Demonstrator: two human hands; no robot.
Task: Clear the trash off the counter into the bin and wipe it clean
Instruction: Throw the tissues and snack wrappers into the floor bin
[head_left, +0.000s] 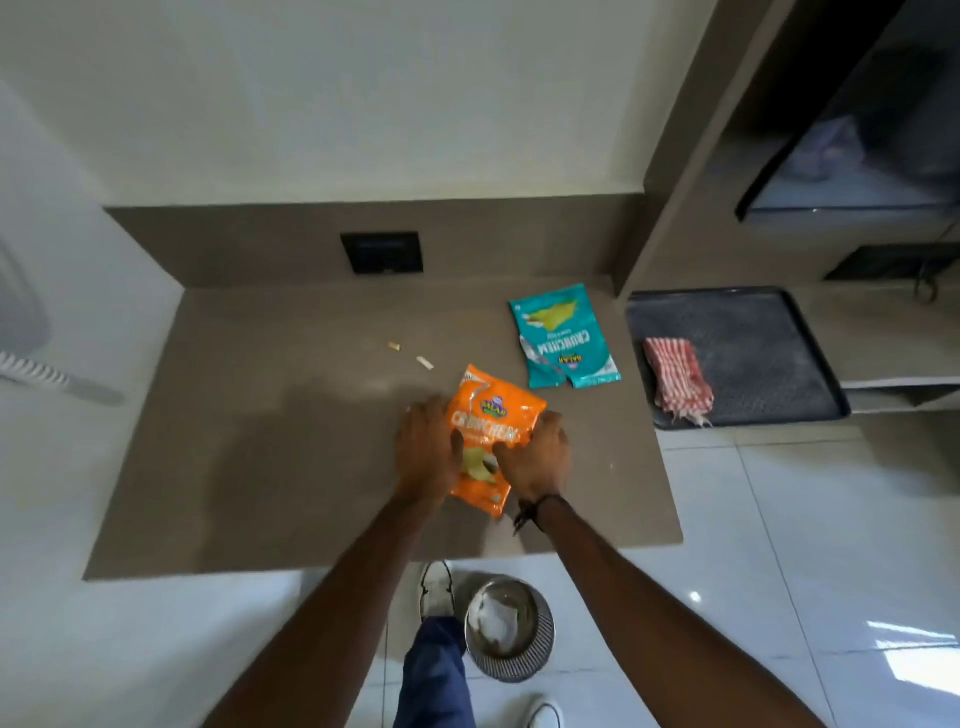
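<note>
An orange snack bag (491, 415) lies on the brown counter (260, 441), gripped from both sides. My left hand (423, 449) clasps its left edge and my right hand (535, 454) clasps its right edge. A teal snack bag (563, 343) lies flat further back to the right. Two small paper scraps (410, 355) sit behind the orange bag. A metal mesh bin (509, 626) with a white crumpled thing inside stands on the floor below the counter's front edge. A red-and-white striped cloth (675, 376) lies on a dark tray (753, 332) to the right.
A black wall socket (382, 253) is set in the backsplash. Shelving with a dark appliance (857, 156) stands at the right. My leg and shoes (436, 665) are beside the bin on the glossy white tile floor.
</note>
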